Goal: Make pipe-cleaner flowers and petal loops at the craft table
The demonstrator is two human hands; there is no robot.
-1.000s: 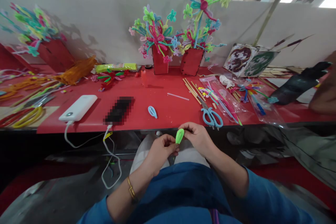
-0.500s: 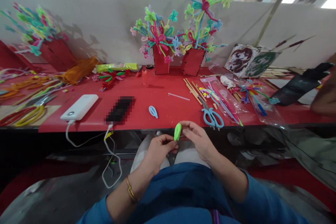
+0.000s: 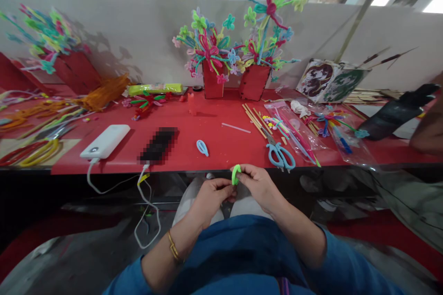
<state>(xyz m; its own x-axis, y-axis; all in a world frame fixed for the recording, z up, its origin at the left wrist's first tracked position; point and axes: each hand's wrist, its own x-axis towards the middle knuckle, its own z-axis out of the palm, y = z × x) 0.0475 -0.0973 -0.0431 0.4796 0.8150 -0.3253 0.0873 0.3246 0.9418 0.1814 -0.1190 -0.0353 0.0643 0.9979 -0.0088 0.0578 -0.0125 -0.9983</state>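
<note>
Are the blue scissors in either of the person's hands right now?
No, the blue scissors lie on the red table, while both hands pinch a green pipe-cleaner loop.

Blue scissors, a white power bank and two red flower pots on the red table

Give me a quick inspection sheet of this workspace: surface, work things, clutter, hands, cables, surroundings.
Surface: red table, crowded at the back and both sides.
Job's things: green pipe-cleaner loop, held below the table's front edge; blue loop lies on the table.
Clutter: blue scissors, wooden sticks, plastic bags of pipe cleaners, two red pots of pipe-cleaner flowers.
Hands: left hand and right hand both pinch the green loop with their fingers.
Cables: white cable hangs from the power bank; another hangs from the phone.
Surroundings: pale partition wall; another person's arm at right.
</note>
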